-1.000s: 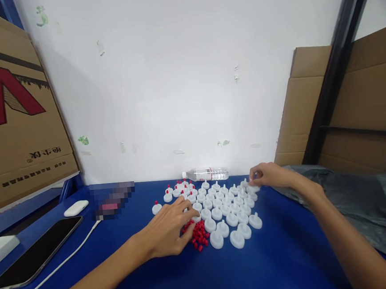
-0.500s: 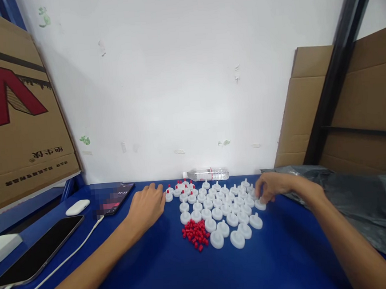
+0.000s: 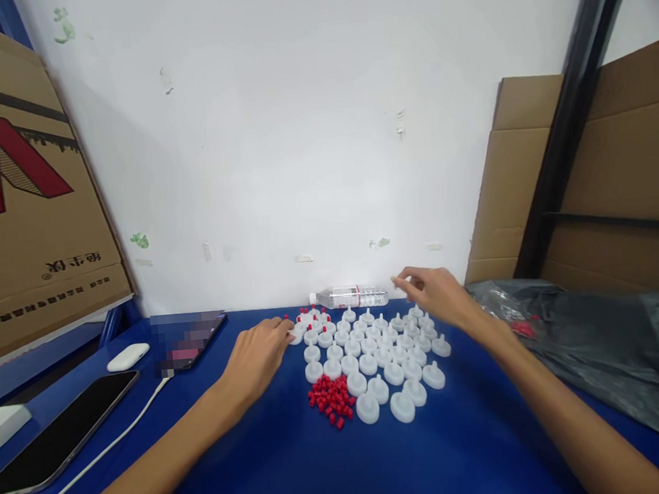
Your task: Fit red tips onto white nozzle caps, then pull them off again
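Observation:
Many white round nozzle caps stand spout-up in the middle of the blue table. Several at the back left carry small red tips. Loose red tips lie in a pile at the front left of the caps. My left hand is at the left edge of the group, its bent fingers closed on a white cap they partly cover. Over the back right caps hovers my right hand, fingers stretched leftward near the bottle, with nothing visible in them.
A clear plastic bottle lies along the wall. Phones, a white case and a white cable are at left. Grey plastic bags cover the right side. Cardboard boxes stand at both sides.
My right hand has risen off the right-hand caps and moved up and left toward the bottle. My left hand has shifted slightly right, its fingers now at a cap. The view has shifted a little.

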Tool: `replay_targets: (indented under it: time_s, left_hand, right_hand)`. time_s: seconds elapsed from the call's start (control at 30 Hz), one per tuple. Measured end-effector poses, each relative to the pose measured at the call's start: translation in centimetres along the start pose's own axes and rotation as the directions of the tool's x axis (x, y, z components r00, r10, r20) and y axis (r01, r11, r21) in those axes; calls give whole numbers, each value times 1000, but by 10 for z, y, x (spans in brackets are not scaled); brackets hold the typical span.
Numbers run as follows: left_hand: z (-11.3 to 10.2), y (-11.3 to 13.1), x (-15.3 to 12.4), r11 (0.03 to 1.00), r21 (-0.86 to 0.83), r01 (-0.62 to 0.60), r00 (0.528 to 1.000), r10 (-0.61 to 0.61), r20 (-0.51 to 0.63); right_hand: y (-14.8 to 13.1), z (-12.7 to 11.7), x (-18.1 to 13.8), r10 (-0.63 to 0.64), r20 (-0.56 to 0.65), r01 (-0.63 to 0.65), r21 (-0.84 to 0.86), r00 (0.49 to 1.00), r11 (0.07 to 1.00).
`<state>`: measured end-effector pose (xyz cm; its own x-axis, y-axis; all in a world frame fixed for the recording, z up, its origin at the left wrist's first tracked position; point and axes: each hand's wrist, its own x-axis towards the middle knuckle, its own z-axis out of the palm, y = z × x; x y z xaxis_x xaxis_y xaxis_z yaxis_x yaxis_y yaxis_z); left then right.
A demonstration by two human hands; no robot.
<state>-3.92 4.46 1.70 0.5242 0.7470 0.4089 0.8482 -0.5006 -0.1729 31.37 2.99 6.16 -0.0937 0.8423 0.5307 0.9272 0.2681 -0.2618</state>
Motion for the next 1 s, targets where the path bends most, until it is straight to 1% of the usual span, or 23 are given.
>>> replay_targets:
  time_s: [0.03,0.07,0.1,0.13,0.2,0.23,0.27,0.3,0.37,0.43,0.53,0.57,0.6,0.63,0.7,0.73,0.77,0.83,0.87,0.9,0.93,1.0]
  left_hand:
    - [0,4,-1,997,-57,-60,995,55,-78]
    - [0,9,-2,985,-110,-132,980,113,-164]
    - [1,14,-3,966,-155,-207,955,165,-248]
    - [2,19,-5,940,-195,-281,921,207,-330]
    - [3,27,-8,885,-252,-392,847,239,-476]
    - [3,30,-9,865,-259,-430,816,249,-522]
    - [2,33,-10,856,-253,-451,795,256,-549]
    - [2,34,-10,856,-240,-458,788,265,-556]
    - [0,37,-10,875,-205,-439,804,281,-524]
    - [-2,39,-9,899,-188,-395,847,277,-454]
    - [-5,41,-10,916,-258,-306,916,209,-343]
    - [-7,41,-11,913,-302,-273,931,172,-321]
    - [-8,41,-12,907,-345,-242,941,134,-309]
    - [-10,40,-12,900,-378,-216,947,100,-305]
    - [-13,38,-14,892,-408,-193,955,76,-286]
    - [-15,38,-14,890,-410,-201,960,95,-263]
    - [-16,38,-14,885,-411,-221,963,132,-235]
    - [-17,41,-14,864,-415,-285,957,231,-177]
    - [-17,43,-14,850,-421,-318,948,276,-157]
    - [-17,45,-14,835,-429,-344,939,313,-144]
    - [-16,47,-14,822,-437,-365,930,342,-134]
    - [-15,49,-15,801,-452,-393,916,383,-117]
  right_hand:
    - [-12,5,-3,-81,-11,81,54,997,995]
    - [-24,10,-7,-174,-11,174,99,985,980]
    - [-36,15,-11,-263,-12,262,129,965,956]
    - [-48,20,-16,-338,-9,336,151,941,930]
    - [-68,32,-26,-463,12,452,198,886,870]
    - [-76,38,-30,-512,16,498,211,859,841]
    - [-82,44,-33,-551,15,536,211,834,817]
    - [-87,49,-36,-581,11,568,197,814,799]
    - [-93,57,-39,-606,2,599,145,796,787]
    - [-96,60,-38,-628,0,626,90,778,775]
    - [-89,55,-30,-676,11,676,-7,737,737]
    - [-83,52,-26,-678,11,678,-45,735,734]
    - [-74,47,-22,-667,4,665,-86,745,742]
    - [-62,42,-17,-631,-2,627,-114,776,771]
    - [-33,31,-9,-467,-48,454,-162,883,876]
    - [-18,25,-5,-369,-79,349,-193,926,917]
    - [-3,19,-3,-268,-111,239,-220,957,946]
    - [22,10,0,-86,-140,51,-239,986,970]
    - [32,7,0,-3,-152,-33,-238,988,971]
    - [39,5,0,57,-148,-92,-238,987,967]
    - [45,3,0,96,-136,-127,-237,986,963]
    - [54,2,0,134,-80,-149,-231,988,962]
